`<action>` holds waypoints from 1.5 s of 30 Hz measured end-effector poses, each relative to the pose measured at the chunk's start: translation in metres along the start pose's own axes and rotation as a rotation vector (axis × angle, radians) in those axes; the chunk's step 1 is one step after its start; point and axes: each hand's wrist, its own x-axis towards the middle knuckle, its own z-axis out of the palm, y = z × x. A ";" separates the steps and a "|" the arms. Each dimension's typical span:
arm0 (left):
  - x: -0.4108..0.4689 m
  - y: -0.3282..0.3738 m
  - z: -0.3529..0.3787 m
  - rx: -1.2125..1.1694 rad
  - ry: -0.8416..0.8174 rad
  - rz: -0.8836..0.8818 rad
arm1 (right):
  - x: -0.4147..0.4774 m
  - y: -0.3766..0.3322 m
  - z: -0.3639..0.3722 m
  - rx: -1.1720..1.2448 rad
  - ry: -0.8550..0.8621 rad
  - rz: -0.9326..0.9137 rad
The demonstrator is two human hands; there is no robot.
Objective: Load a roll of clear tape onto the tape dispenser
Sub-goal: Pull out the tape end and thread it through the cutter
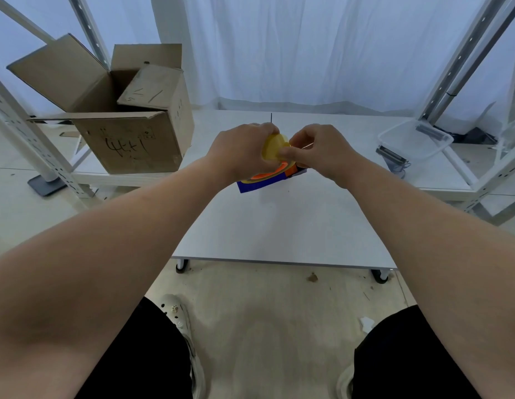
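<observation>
Above the middle of the white table (279, 226), both my hands hold a yellowish roll of tape (273, 147). My left hand (239, 154) grips the roll from the left, fingers curled over its top. My right hand (316, 151) pinches the roll's right edge with thumb and fingertips. Just below the hands lies the tape dispenser (268, 177), blue with an orange round part, mostly hidden by my left hand and the roll.
An open cardboard box (129, 133) stands on the table's left far side. A clear plastic tub (414, 139) sits at the right, beside metal shelf posts (458, 67). White curtains hang behind. My legs and shoes show below the table's near edge.
</observation>
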 end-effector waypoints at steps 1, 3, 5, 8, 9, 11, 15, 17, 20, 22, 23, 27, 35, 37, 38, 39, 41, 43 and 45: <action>0.000 0.001 0.000 0.005 0.002 0.011 | 0.000 0.001 0.000 -0.004 -0.008 0.011; -0.001 0.002 -0.001 0.023 0.007 0.036 | -0.001 0.000 -0.001 0.018 -0.005 0.019; -0.002 0.002 -0.001 0.047 0.007 0.056 | -0.001 0.000 -0.002 0.024 0.003 0.010; -0.002 0.002 0.001 0.077 0.011 0.073 | 0.000 -0.005 0.002 -0.093 0.012 -0.025; -0.001 0.001 0.001 0.093 0.016 0.076 | 0.000 -0.008 0.005 -0.137 0.024 -0.037; -0.001 0.001 0.001 0.124 0.030 0.083 | 0.001 -0.012 0.009 -0.219 0.086 -0.054; -0.001 0.004 -0.001 0.107 0.037 0.095 | 0.003 -0.006 0.007 -0.216 0.149 -0.051; -0.002 0.003 -0.002 0.076 0.025 0.089 | 0.002 -0.003 0.005 -0.023 0.048 0.018; -0.001 0.002 -0.002 0.082 0.024 0.103 | 0.002 -0.001 0.003 0.123 -0.077 0.095; -0.001 0.002 -0.001 0.096 0.025 0.118 | 0.001 -0.003 0.001 0.125 -0.114 0.088; -0.002 0.002 -0.001 0.093 0.018 0.124 | 0.001 -0.004 0.000 0.129 -0.124 0.091; -0.003 0.001 -0.003 0.054 0.016 0.155 | -0.001 -0.003 -0.008 0.206 -0.164 0.103; -0.005 0.003 -0.001 0.048 0.005 0.184 | -0.004 0.003 -0.012 0.169 -0.097 0.045; -0.003 0.005 -0.001 0.058 -0.001 0.193 | -0.004 0.004 -0.013 0.166 -0.063 0.057; -0.003 0.005 -0.001 0.061 -0.004 0.195 | -0.004 0.004 -0.014 0.190 -0.070 0.067; -0.003 0.005 -0.001 0.059 -0.005 0.194 | -0.004 0.004 -0.014 0.220 -0.086 0.080; -0.003 0.003 -0.001 0.047 -0.003 0.186 | -0.004 0.003 -0.013 0.252 -0.119 0.095; -0.003 0.002 -0.001 0.046 -0.008 0.183 | -0.004 0.003 -0.011 0.251 -0.132 0.093; -0.004 0.001 -0.001 0.043 -0.009 0.191 | -0.004 0.003 -0.011 0.256 -0.130 0.088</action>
